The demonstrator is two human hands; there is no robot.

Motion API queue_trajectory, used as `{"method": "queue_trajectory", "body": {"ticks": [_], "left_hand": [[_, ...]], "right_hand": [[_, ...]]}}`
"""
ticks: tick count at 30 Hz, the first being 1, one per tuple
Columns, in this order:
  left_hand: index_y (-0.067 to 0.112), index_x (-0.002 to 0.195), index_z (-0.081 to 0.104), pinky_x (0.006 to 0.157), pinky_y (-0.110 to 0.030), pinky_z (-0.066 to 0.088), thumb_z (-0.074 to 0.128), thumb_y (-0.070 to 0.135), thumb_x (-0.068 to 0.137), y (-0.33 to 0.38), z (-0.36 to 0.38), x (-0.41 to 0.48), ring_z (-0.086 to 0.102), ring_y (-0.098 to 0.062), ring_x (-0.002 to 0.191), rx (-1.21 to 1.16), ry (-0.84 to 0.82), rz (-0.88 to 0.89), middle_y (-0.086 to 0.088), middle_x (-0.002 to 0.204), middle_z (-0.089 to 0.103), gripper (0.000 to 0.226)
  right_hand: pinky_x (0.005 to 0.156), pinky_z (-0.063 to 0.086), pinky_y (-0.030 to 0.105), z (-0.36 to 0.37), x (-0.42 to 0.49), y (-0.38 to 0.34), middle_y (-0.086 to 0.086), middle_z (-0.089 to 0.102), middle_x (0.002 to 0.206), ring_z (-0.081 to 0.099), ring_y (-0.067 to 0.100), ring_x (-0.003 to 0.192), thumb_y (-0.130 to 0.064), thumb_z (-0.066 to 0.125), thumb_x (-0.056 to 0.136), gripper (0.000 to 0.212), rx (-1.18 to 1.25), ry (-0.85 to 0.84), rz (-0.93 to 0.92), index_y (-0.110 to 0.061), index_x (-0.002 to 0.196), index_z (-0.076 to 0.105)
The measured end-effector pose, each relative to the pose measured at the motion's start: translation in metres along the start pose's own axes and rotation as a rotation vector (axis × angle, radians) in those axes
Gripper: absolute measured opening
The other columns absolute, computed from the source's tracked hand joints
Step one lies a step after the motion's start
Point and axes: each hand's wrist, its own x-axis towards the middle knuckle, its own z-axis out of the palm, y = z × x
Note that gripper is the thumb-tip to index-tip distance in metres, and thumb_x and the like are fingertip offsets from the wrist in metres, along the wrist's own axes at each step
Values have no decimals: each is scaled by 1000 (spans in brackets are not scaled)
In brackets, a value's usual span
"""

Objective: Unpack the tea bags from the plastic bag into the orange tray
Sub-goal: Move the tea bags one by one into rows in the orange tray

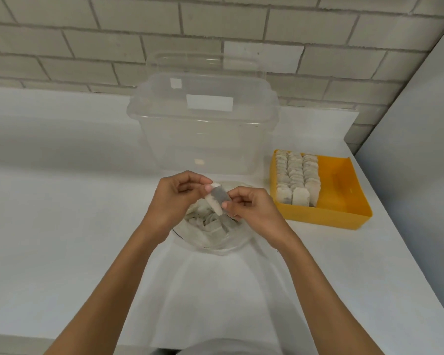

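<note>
— Checking head view: what's w/ the hands?
— Both pinch one tea bag [218,198], held just above the plastic bag [215,240]. Thumb & forefinger of left hand [172,198] on its top corner; right hand [251,207] nips the lower edge, other fingers loosely curled.
— Handling?
— Prob. v. light, soft, thin paper, tears easily. Take it by a sealed edge w/ a light pinch, no tugging.
— The rest?
— More lie crumpled in the bag on the table [62,213]. Three rows [297,172] stand on edge at the left of the orange tray [344,190], near, to the right. Clear tub [203,139] sits behind.
</note>
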Motion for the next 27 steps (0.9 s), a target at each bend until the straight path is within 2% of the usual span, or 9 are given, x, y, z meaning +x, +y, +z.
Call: {"method": "queue_trajectory", "body": {"ticks": [6, 9, 11, 13, 15, 17, 19, 22, 27], "left_hand": [[11, 91, 72, 80, -18, 53, 73, 18, 81, -6, 2, -4, 68, -9, 85, -49, 15, 40, -1, 89, 74, 12], [13, 88, 74, 81, -17, 52, 73, 17, 82, -8, 2, -7, 68, -10, 89, -68, 52, 50, 1, 89, 75, 8], [13, 88, 75, 81, -17, 52, 74, 17, 81, -9, 1, -8, 68, -12, 91, -67, 78, 51, 2, 90, 75, 8], [13, 89, 76, 85, -22, 53, 74, 17, 80, -11, -1, -9, 69, -14, 93, -54, 88, 45, 2, 90, 75, 10], [13, 89, 76, 87, -24, 53, 75, 17, 79, -11, -2, -9, 69, -15, 93, -51, 93, 37, 2, 90, 75, 11], [12, 88, 76, 86, -23, 53, 75, 16, 79, -12, -2, -9, 69, -14, 92, -54, 93, 35, 2, 89, 76, 10], [12, 88, 76, 83, -18, 53, 74, 15, 80, -11, -2, -10, 70, -11, 90, -57, 92, 36, 3, 88, 76, 9], [12, 89, 75, 74, -11, 49, 73, 18, 82, -11, -4, -9, 68, -4, 85, -37, 102, 30, 4, 88, 75, 10], [16, 87, 72, 70, -16, 49, 70, 24, 85, -13, -10, -7, 66, -4, 80, 45, 146, -7, 5, 87, 74, 8]], "right_hand": [[72, 52, 27, 5, 1, -1, 2, 70, 80, 63, 12, 72, -7, 74, 79, 13, -69, 45, -73, -15, 90, 73], [66, 46, 15, 6, 4, 2, -1, 70, 84, 59, 7, 68, -3, 69, 80, 18, -317, 8, -76, -16, 92, 72], [70, 45, 16, 7, 6, 7, 1, 71, 90, 63, 11, 77, 1, 61, 82, 22, -483, -43, -72, -18, 85, 69], [74, 45, 16, 12, 8, 14, 4, 71, 97, 64, 16, 87, 1, 57, 84, 23, -608, -103, -58, -16, 91, 70], [80, 47, 21, 17, 10, 17, 7, 66, 101, 61, 19, 93, -5, 60, 86, 20, -720, -137, -52, -9, 104, 69], [84, 49, 31, 22, 10, 18, 6, 57, 99, 57, 21, 94, -13, 65, 86, 21, -787, -152, -53, -7, 106, 67], [82, 49, 33, 26, 9, 18, 2, 50, 92, 56, 21, 89, -13, 67, 84, 16, -795, -156, -66, -7, 98, 68], [76, 51, 33, 27, 8, 18, -1, 55, 81, 56, 17, 78, -8, 67, 81, 4, -733, -163, -48, -6, 84, 66], [60, 42, 8, 11, 9, 10, -7, 62, 70, 56, 4, 64, -9, 72, 76, 10, -444, -27, 42, -15, 78, 66]]}}
